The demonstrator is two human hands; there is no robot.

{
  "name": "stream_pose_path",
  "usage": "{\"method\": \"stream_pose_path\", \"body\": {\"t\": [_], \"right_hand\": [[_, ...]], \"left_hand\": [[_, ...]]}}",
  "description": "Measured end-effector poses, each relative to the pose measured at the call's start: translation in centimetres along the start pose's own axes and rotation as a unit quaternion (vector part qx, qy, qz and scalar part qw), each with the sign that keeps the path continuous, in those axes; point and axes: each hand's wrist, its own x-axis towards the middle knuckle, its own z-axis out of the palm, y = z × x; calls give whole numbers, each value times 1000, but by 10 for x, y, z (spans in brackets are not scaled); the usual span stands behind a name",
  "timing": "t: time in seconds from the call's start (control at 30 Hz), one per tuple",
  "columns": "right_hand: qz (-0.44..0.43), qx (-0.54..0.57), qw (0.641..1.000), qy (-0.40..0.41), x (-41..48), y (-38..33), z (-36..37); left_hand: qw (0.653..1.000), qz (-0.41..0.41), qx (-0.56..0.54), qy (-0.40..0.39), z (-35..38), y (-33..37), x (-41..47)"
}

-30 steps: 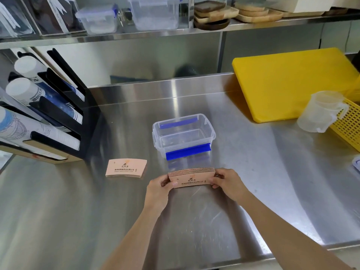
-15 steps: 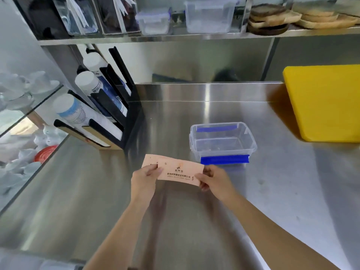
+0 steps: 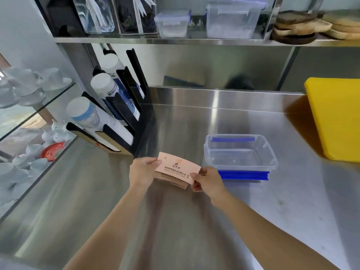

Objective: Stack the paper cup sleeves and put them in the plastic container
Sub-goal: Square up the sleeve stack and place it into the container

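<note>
Both hands pinch the sleeve stack [image 3: 176, 173] by its 2 short ends, left hand [image 3: 140, 173] and right hand [image 3: 207, 182] closed on it, likely to square the edges. The plastic container [image 3: 240, 153] sits open just beyond the right fingers, empty and ready to receive it.

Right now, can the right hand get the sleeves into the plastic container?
Probably yes: the right hand pinches the sleeves just beside the open, lidless plastic container, with nothing between them.
</note>
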Motion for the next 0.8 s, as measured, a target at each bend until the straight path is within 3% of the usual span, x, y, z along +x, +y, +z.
{"method": "stream_pose_path", "body": {"t": [0.67, 0.8], "right_hand": [[57, -56, 997, -12, 24, 7, 17], [88, -69, 994, -2, 25, 5, 16]], "left_hand": [[995, -55, 81, -8, 10, -30, 25], [982, -89, 152, -62, 9, -21, 35]]}}
